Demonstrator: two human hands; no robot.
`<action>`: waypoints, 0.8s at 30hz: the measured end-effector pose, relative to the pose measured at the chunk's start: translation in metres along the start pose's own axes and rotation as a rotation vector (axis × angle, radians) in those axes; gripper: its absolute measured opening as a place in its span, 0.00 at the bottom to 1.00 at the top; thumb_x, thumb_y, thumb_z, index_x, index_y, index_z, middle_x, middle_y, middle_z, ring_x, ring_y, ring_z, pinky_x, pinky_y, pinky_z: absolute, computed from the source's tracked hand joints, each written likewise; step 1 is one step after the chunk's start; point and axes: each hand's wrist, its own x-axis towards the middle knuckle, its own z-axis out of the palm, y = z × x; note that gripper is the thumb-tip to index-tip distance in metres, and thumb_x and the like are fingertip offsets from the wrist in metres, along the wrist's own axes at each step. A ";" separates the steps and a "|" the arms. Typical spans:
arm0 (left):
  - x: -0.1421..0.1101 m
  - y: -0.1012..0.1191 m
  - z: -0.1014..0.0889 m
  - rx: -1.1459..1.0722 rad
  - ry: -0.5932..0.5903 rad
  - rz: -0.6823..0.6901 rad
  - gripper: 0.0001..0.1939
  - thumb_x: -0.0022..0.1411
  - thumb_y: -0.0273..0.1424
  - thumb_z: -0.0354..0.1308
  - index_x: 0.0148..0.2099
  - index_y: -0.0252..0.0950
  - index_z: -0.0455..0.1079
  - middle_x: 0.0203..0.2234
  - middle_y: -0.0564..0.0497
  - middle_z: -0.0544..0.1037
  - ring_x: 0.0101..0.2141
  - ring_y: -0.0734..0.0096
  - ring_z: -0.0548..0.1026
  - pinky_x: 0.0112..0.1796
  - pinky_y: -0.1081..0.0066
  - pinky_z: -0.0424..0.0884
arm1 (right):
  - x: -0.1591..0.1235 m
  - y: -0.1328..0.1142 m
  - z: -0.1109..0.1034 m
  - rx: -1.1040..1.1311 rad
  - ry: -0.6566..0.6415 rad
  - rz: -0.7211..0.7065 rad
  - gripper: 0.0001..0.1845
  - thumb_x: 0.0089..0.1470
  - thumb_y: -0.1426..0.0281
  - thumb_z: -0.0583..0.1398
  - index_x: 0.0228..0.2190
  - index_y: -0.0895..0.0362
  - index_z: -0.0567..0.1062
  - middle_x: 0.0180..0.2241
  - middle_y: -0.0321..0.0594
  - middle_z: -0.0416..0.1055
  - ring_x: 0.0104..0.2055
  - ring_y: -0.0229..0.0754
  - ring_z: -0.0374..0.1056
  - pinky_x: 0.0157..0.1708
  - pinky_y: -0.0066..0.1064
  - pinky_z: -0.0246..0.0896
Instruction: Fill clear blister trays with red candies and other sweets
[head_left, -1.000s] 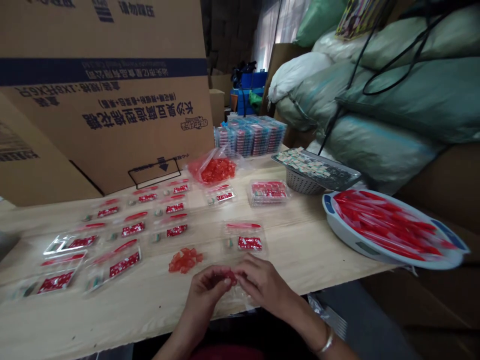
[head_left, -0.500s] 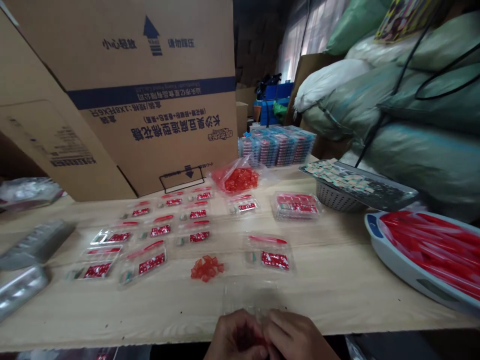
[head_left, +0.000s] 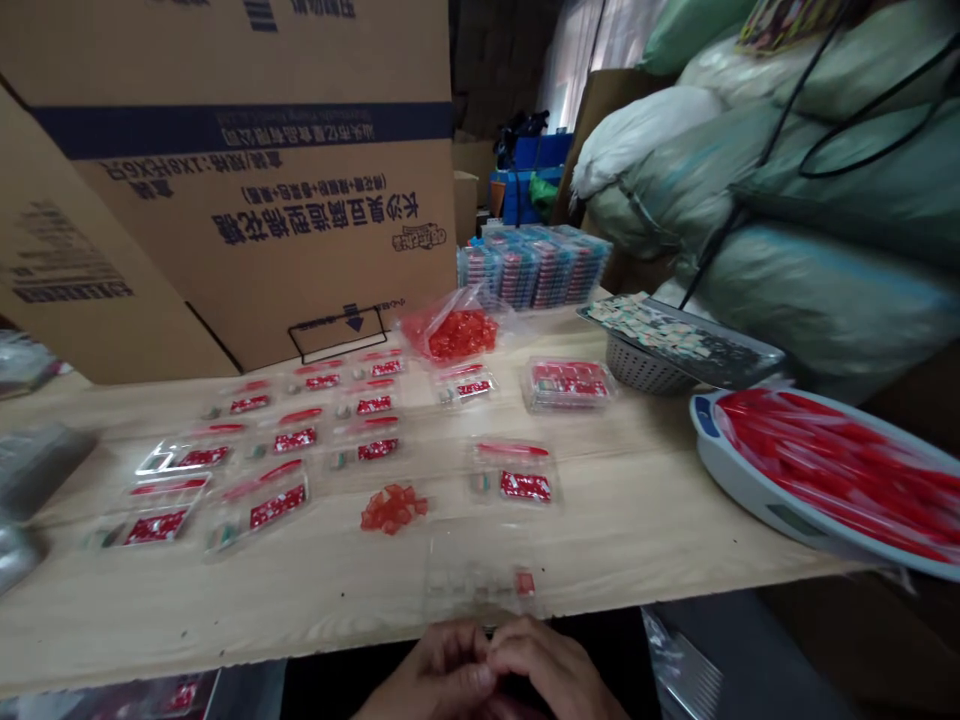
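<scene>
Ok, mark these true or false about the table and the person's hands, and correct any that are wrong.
1. The left hand and right hand are far apart. False: they are together at the table's near edge.
2. The loose red pieces lie in a small pile directly on the wooden table. True.
3. A clear plastic tray lies just beyond the hands. True.
4. The perforated basket sits on the floor. False: it stands on the table, toward the right.
5. The white tray with blue handles holds long red strips. True.
</scene>
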 end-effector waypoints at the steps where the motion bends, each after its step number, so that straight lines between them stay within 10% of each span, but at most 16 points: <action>1: 0.000 0.003 -0.001 0.068 0.031 0.026 0.23 0.50 0.50 0.63 0.35 0.34 0.67 0.24 0.52 0.71 0.24 0.73 0.70 0.28 0.74 0.63 | 0.001 0.002 -0.002 -0.034 -0.001 0.009 0.08 0.56 0.76 0.57 0.38 0.54 0.68 0.34 0.37 0.73 0.36 0.35 0.70 0.37 0.23 0.64; 8: 0.008 0.028 -0.010 1.119 0.441 0.510 0.09 0.60 0.27 0.52 0.39 0.37 0.73 0.34 0.45 0.74 0.37 0.63 0.71 0.39 0.65 0.69 | 0.022 0.042 -0.019 -0.343 -0.034 0.045 0.08 0.60 0.73 0.54 0.34 0.56 0.73 0.32 0.40 0.74 0.34 0.41 0.68 0.36 0.31 0.63; 13: 0.009 0.030 -0.017 1.311 0.421 0.529 0.11 0.61 0.23 0.49 0.31 0.36 0.72 0.32 0.46 0.73 0.33 0.68 0.72 0.35 0.71 0.70 | 0.021 0.054 -0.016 -0.311 -0.038 0.058 0.09 0.62 0.72 0.53 0.37 0.56 0.74 0.34 0.41 0.75 0.36 0.41 0.68 0.37 0.32 0.64; 19: 0.020 0.070 -0.047 1.679 0.863 0.527 0.10 0.63 0.24 0.50 0.38 0.36 0.74 0.37 0.44 0.76 0.41 0.56 0.70 0.41 0.58 0.66 | 0.017 0.050 -0.014 -0.335 -0.017 0.060 0.09 0.59 0.74 0.55 0.41 0.56 0.72 0.38 0.43 0.74 0.40 0.43 0.69 0.40 0.36 0.67; 24: 0.034 0.083 -0.053 1.918 0.828 0.376 0.10 0.61 0.21 0.52 0.34 0.35 0.74 0.37 0.44 0.76 0.41 0.56 0.69 0.41 0.58 0.63 | 0.019 0.045 -0.022 -0.346 0.107 0.043 0.10 0.59 0.74 0.54 0.42 0.55 0.72 0.41 0.44 0.73 0.45 0.44 0.68 0.42 0.35 0.67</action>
